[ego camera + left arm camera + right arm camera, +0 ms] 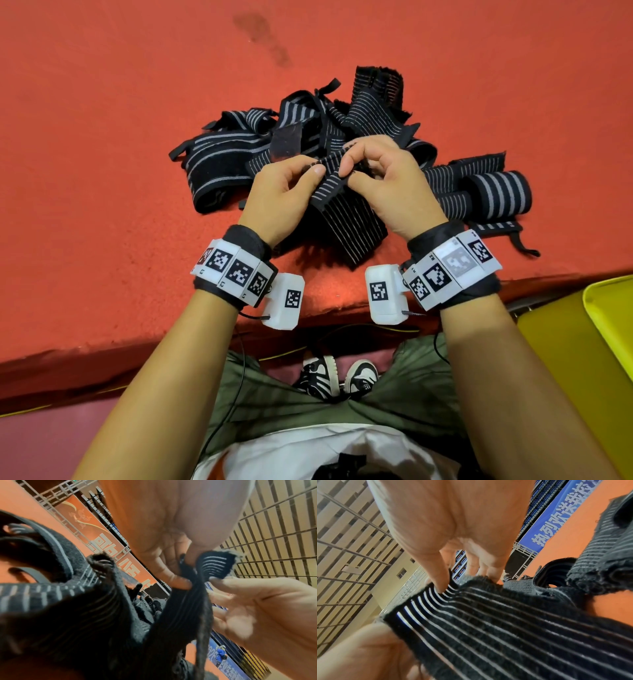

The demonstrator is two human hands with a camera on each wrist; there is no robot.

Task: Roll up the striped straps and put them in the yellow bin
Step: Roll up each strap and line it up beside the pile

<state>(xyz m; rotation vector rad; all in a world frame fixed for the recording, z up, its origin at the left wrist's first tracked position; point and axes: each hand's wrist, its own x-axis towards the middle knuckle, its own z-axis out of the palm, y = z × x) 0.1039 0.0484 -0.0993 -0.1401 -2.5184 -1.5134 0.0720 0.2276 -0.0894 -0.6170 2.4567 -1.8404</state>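
Both forearms reach forward over a red mat. Left hand (284, 192) and right hand (383, 178) sit close together, each pinching the top end of one strap (346, 219), which hangs straight down toward the person. More straps (239, 150) lie heaped just beyond. Yellow bin (613, 315) waits nearer the right arm.

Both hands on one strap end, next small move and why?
Probably fold the pinched end over to start the roll: left hand and right hand pinch the top edge of the striped strap, which hangs flat and unrolled above the pile.
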